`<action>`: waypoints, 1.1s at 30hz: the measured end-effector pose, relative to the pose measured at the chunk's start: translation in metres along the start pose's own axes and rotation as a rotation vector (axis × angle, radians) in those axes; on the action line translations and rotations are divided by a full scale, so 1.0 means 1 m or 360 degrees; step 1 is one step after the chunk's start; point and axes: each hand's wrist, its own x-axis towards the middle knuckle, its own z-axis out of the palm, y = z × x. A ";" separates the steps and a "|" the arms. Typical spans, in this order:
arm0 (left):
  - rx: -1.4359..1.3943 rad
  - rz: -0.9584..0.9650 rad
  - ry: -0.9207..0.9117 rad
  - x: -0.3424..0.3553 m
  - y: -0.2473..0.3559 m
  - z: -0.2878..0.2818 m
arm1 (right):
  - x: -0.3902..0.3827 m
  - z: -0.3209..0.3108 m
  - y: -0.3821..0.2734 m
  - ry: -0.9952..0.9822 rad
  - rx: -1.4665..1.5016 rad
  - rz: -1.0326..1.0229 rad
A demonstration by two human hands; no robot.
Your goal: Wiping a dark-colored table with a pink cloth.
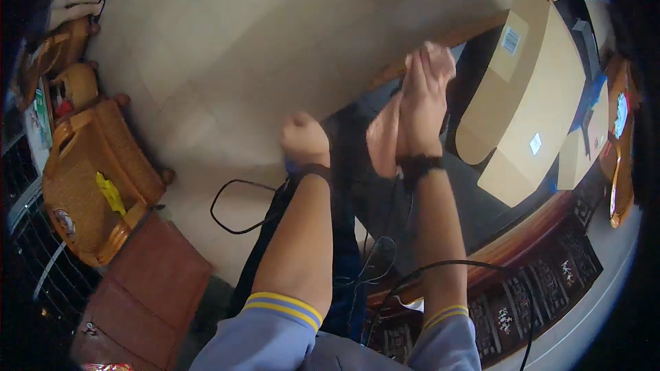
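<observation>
My right hand [423, 113] is closed on a pink cloth [383, 139], held above the dark tabletop [412, 209]. Part of the cloth hangs beside the palm and another bit sticks out past the fingertips. To its left, my left hand [304, 139] is curled into a fist over the pale floor, with nothing showing in it. Both wrists wear dark bands. Right of the cloth lies an opened-out cardboard box [543, 96] with white labels, apart from my hand.
Black cables [237, 206] loop around my forearms and over my lap. Wicker chairs [103, 178] line the left, one holding a yellow item [110, 192]. A brown leather-like piece [148, 295] is at lower left. A patterned dark runner [543, 282] covers the bench at lower right.
</observation>
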 end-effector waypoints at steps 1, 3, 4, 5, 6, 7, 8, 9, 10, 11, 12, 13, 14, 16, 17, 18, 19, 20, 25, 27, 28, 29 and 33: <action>0.0051 -0.0001 0.0019 -0.003 0.003 -0.001 | 0.015 0.007 0.002 0.0086 -0.0046 -0.0066; 0.0087 0.0016 0.0000 -0.008 0.013 -0.003 | 0.046 0.020 0.003 0.0110 -0.0149 -0.0049; 0.0083 0.0024 -0.0026 -0.008 0.017 -0.007 | 0.054 0.025 0.000 0.0120 -0.0183 -0.0037; 0.0077 0.0033 -0.0057 -0.009 0.019 -0.008 | 0.056 0.025 -0.001 0.0035 -0.0117 0.0076; 0.0073 0.0053 -0.0029 -0.012 0.019 -0.005 | 0.057 0.023 0.000 -0.0049 -0.0055 0.0189; 0.0065 0.0066 0.0011 -0.014 0.017 -0.002 | 0.057 0.025 0.000 -0.0133 0.0018 0.0288; 0.0051 0.0079 0.0044 -0.013 0.015 0.001 | 0.052 0.027 -0.001 -0.0075 0.0165 0.0270; 0.0043 0.0091 0.0080 -0.009 0.011 0.004 | 0.044 0.026 -0.002 -0.0014 0.0301 0.0249; 0.0027 0.0069 0.0044 -0.011 0.013 0.005 | 0.036 0.022 0.003 0.0040 0.0418 0.0218; 0.0019 0.0041 0.0023 -0.008 0.013 0.001 | 0.022 0.004 -0.012 -0.0127 0.0727 0.0214; -0.0017 0.0026 -0.0038 -0.015 0.022 -0.001 | 0.001 -0.010 -0.006 0.0109 0.0570 -0.0103; 0.0010 -0.0007 -0.0015 -0.014 0.023 -0.005 | -0.019 -0.026 -0.017 0.0123 0.0586 -0.0182; 0.0016 0.0002 0.0028 -0.003 0.015 -0.011 | -0.043 -0.035 -0.031 0.0077 0.0612 -0.0100; -0.0021 0.0022 -0.0011 -0.003 0.011 -0.007 | -0.097 -0.068 -0.030 0.0012 0.0598 0.0099; -0.0021 0.0003 0.0007 -0.004 0.011 -0.005 | -0.127 -0.080 -0.026 0.0030 0.0510 0.0186; -0.0024 0.0021 -0.0004 -0.005 0.010 -0.004 | -0.159 -0.090 -0.020 0.0044 0.0448 0.0350; -0.0018 0.0039 0.0011 -0.002 0.007 -0.004 | -0.183 -0.101 -0.019 -0.0040 0.0274 0.0564; -0.0052 0.0067 -0.0020 -0.007 0.014 -0.001 | -0.241 -0.109 0.002 -0.0127 0.0197 0.1065; -0.0237 0.0069 -0.0117 -0.010 0.015 -0.004 | -0.306 -0.136 0.005 -0.0247 -0.0182 0.1422; -0.0249 0.0047 -0.0169 -0.012 0.015 -0.006 | -0.304 -0.138 -0.006 -0.0188 -0.0145 0.1388; -0.0269 0.0077 -0.0135 -0.007 0.013 -0.006 | -0.288 -0.138 -0.018 -0.0169 -0.0124 0.1315; -0.0288 0.0108 -0.0099 -0.004 0.012 -0.007 | -0.274 -0.136 -0.027 -0.0147 -0.0101 0.1242; -0.0261 0.0088 -0.0083 -0.001 0.004 0.001 | -0.232 -0.111 -0.048 -0.0516 -0.0292 0.0909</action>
